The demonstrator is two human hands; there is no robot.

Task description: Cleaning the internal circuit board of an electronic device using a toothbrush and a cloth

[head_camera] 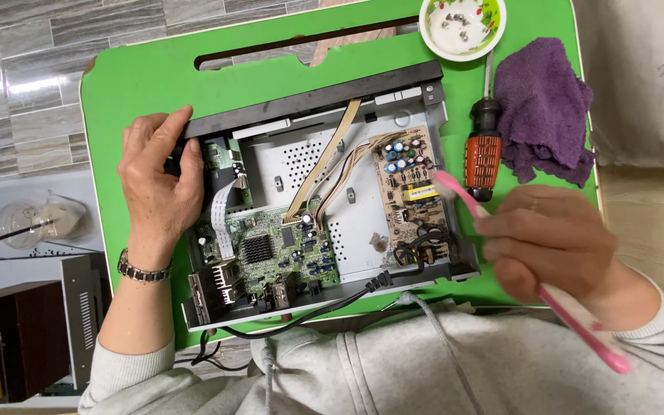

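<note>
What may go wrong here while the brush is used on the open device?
1. The pink brush in the right hand works beside the tan power board; its tall capacitors may bend, and the black cord is attached, so shock is possible.
2. The left hand steadies only one corner of the case; it may slide on the green tray.

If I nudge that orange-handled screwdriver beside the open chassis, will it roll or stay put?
The screwdriver has a round handle, so it would probably roll sideways on the smooth green tray. The purple cloth right beside it would likely stop it that way. The ribbed grip looks non-slippery, and it seems stiff enough to lift by either end.
</note>
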